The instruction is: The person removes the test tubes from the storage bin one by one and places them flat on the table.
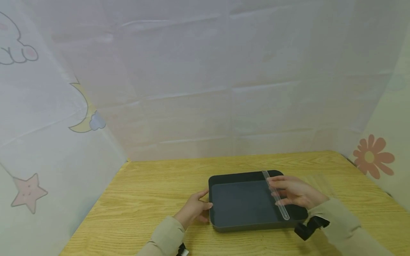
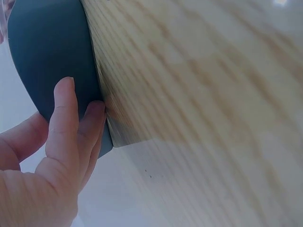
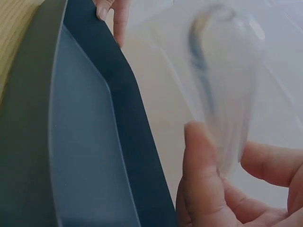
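Note:
A dark grey rectangular tray (image 1: pixel 245 202) lies on the wooden table, its inside bare. At its left side my left hand (image 1: pixel 193 208) holds the wall, thumb over the rim and fingers along the outside. In the left wrist view, those fingers (image 2: pixel 64 123) press flat against the tray's outer wall (image 2: pixel 52 47). My right hand (image 1: pixel 296 192) pinches a clear test tube (image 1: pixel 276 195) over the tray's right part. The tube's rounded end points toward me. In the right wrist view, the tube (image 3: pixel 227 71) looks blurred between thumb and fingers.
Several clear tubes (image 1: pixel 320 183) lie faintly visible on the table to the right, behind my right wrist. The wooden table (image 1: pixel 144 199) extends left of the tray. Pale printed sheets (image 1: pixel 192 89) hang behind and at both sides.

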Available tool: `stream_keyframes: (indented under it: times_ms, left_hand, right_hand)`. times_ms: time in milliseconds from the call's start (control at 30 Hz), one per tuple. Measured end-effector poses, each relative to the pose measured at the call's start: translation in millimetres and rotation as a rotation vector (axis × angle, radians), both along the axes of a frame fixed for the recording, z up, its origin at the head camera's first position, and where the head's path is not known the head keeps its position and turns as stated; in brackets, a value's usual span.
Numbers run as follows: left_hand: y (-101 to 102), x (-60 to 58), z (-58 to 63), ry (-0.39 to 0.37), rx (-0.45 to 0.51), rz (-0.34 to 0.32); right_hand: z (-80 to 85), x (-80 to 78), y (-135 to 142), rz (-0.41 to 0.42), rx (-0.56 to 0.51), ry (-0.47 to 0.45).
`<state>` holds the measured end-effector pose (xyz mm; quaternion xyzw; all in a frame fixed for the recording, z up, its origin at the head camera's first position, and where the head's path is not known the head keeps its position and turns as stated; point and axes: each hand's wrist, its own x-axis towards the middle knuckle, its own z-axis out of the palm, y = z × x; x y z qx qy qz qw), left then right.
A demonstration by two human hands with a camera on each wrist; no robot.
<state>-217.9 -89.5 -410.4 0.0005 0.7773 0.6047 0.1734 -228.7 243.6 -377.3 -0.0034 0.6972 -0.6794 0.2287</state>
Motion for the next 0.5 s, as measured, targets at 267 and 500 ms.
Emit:
stream_keyframes:
  times_ms: [267, 500]
  left_hand:
    - [2, 0.0, 0.3, 0.009, -0.01, 0.014]
    - [3, 0.6, -0.6, 0.011, 0.006, 0.023]
  right_hand:
    - [-3.4, 1.8, 13, 0.006, -0.005, -0.011]
    - [-7.5, 5.2, 28, 0.027, -0.005, 0.014]
